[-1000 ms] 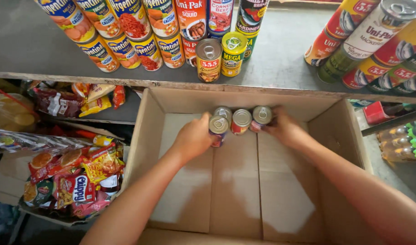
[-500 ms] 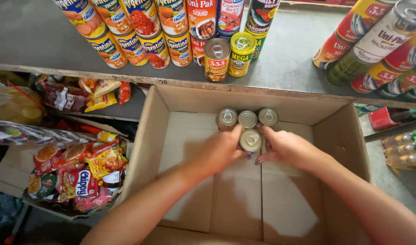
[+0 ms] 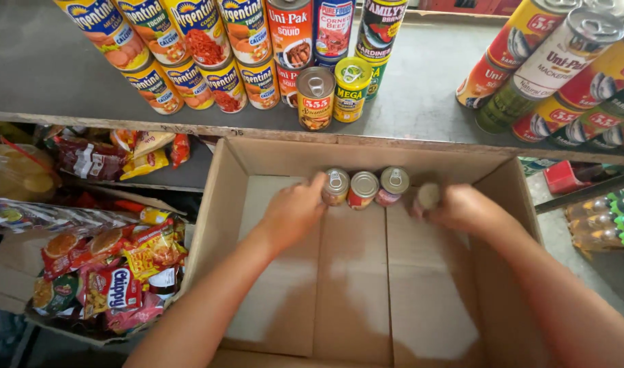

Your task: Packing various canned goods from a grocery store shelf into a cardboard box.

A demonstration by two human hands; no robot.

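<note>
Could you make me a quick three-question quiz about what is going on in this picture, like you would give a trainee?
1. True or false: the open brown cardboard box is packed full of cans.
2. How many small round metal cans stand in a row against the box's far wall?
3. Which hand holds a fourth small can: A) the left hand, B) the right hand, C) neither?

Key
1. False: most of its floor is bare.
2. Three, with the left hand touching the leftmost.
3. B: the right hand grips it, just right of the row.
</note>
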